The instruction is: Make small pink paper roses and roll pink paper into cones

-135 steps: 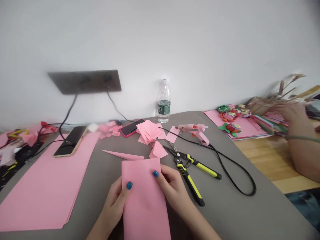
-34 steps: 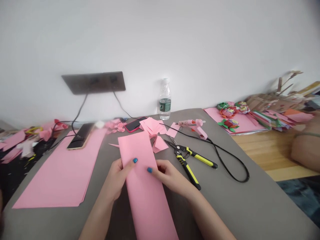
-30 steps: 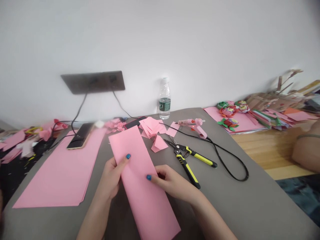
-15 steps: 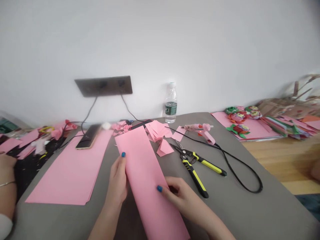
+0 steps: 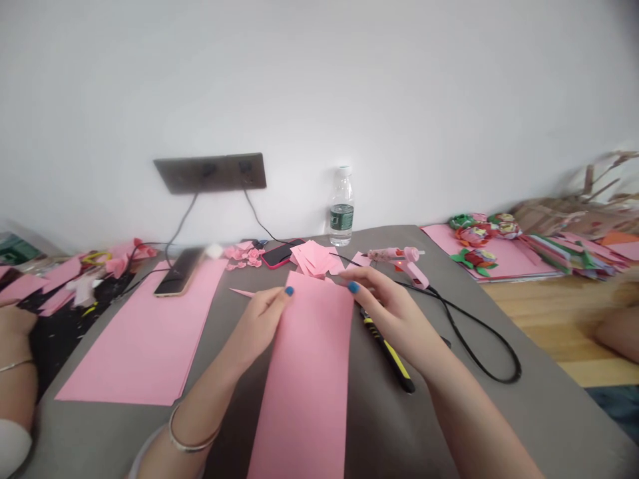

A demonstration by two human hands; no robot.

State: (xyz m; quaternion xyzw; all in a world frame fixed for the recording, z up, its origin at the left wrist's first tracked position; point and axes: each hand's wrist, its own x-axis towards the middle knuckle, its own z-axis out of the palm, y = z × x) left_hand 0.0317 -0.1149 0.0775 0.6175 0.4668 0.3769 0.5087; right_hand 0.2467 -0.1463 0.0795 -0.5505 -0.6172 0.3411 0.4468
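A long folded sheet of pink paper [image 5: 309, 372] runs from the bottom edge up toward the middle of the head view. Its left upper edge is pinched between the thumb and fingers of my left hand [image 5: 262, 326]. My right hand [image 5: 394, 313] grips the upper right corner, thumb on top. Just beyond the sheet's far end lie several small cut pink squares [image 5: 314, 258]. Wire strippers [image 5: 389, 356] with yellow and black handles lie partly hidden under my right hand. A pink glue gun [image 5: 407, 263] rests beyond it.
At left, a phone [image 5: 177, 276] lies on stacked pink paper [image 5: 130, 346]. A water bottle [image 5: 341, 213] stands by the wall. The glue gun's black cable [image 5: 499, 339] loops right. Paper flowers [image 5: 479, 236] sit far right. Another person's arm [image 5: 14, 359] shows at left.
The pink sheet has turned straighter and come lower. My right hand has moved up from its right side to the far corner; my left hand has shifted right with the edge.
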